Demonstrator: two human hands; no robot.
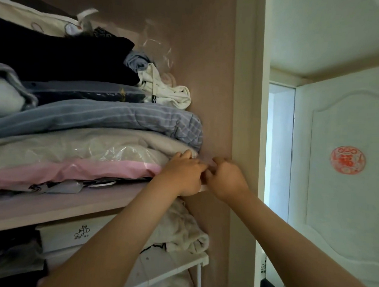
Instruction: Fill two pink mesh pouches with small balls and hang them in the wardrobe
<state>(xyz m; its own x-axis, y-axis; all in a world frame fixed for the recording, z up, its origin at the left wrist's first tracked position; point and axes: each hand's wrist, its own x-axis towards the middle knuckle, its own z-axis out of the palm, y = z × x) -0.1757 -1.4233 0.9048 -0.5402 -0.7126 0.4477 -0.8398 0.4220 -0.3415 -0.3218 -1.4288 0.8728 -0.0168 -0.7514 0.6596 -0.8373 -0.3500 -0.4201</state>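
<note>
Both hands are meeting at the right end of the pale wooden wardrobe shelf (73, 205), close against the brown inner side wall of the wardrobe (208, 79). The left hand (183, 173) is curling its fingers rightward, its back lying beside the pink folded fabric in clear plastic wrap (74, 171). The right hand (226, 177) is curling its fingers leftward, and the fingertips of the two are touching. Whether they are pinching anything cannot be told, since the spot between them is hidden. Above the pink fabric a blue striped folded quilt (109, 118) is lying in the stack. To the right a white panelled door (344, 215) is standing open, carrying a round red sticker (348, 160).
</note>
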